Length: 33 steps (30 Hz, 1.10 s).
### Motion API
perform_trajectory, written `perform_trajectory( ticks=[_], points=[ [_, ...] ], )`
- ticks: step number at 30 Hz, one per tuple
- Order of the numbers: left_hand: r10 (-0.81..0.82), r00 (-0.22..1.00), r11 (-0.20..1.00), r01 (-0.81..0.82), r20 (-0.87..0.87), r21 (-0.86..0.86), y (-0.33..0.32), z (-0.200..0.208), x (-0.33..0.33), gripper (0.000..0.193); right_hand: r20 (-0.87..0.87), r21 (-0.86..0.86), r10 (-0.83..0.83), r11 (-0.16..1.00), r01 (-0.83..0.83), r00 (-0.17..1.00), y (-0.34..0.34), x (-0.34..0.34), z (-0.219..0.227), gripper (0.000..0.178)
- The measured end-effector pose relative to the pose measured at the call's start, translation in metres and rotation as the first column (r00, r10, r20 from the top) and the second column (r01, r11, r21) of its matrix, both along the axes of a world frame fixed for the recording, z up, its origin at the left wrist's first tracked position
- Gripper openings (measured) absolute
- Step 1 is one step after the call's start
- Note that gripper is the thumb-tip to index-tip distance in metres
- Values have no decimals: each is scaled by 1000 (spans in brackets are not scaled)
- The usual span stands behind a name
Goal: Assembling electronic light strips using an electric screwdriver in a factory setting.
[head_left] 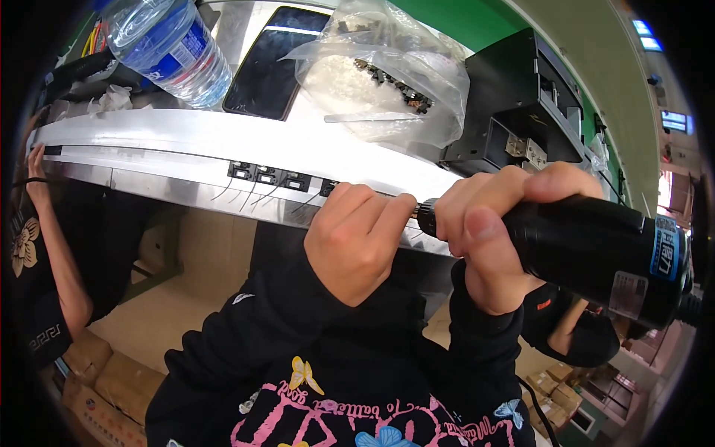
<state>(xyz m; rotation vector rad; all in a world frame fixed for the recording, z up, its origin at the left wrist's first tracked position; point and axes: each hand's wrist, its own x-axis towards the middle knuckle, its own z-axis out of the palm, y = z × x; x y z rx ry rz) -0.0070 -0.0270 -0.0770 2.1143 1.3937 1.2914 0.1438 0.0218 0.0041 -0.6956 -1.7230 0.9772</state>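
My right hand (pixel 488 231) is wrapped round a black electric screwdriver (pixel 588 246), which lies almost level with its tip pointing left. Beside that tip, my left hand (pixel 351 242) is closed at the bench edge, thumb and fingers pressed together. Whatever it pinches is hidden behind the knuckles. A small black part (pixel 328 188) shows just past its fingers. To the left, several small black components (pixel 266 176) with thin wire leads sit in a row along the metal edge of the white bench (pixel 171 134).
Behind the row lie a clear plastic bag (pixel 395 89) of small parts and a dark flat-screen device (pixel 272 67). A water bottle (pixel 175 56) stands at far left, a black machine (pixel 514 112) at right. A co-worker's arm (pixel 59 246) reaches the bench's left end. Cardboard boxes (pixel 112 380) sit below.
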Motion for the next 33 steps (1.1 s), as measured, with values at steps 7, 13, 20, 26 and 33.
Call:
perform_trajectory(
  ticks=[7, 13, 20, 26, 33],
  points=[
    [4, 1000, 1000, -3, -16, 27, 2, 3, 1, 28, 91, 15, 202, 979, -204, 975, 6, 3, 5, 39],
    [20, 999, 1000, -20, -30, 9, 0, 1, 5, 25, -47, -90, 163, 982, -167, 986, 0, -1, -6, 46],
    [58, 997, 998, -57, -59, 20, -1, 0, 8, 22, -69, -49, -10, 999, 6, 998, -5, -2, -6, 55],
    [79, 997, 992, -78, -8, 95, 3, -10, 12, 22, -62, -6, -204, 979, 204, 977, -15, -6, -9, 57],
    [96, 995, 986, -99, 25, 134, 5, -15, 12, 20, -34, 57, -410, 910, 411, 912, -26, -15, -12, 59]
  ],
)
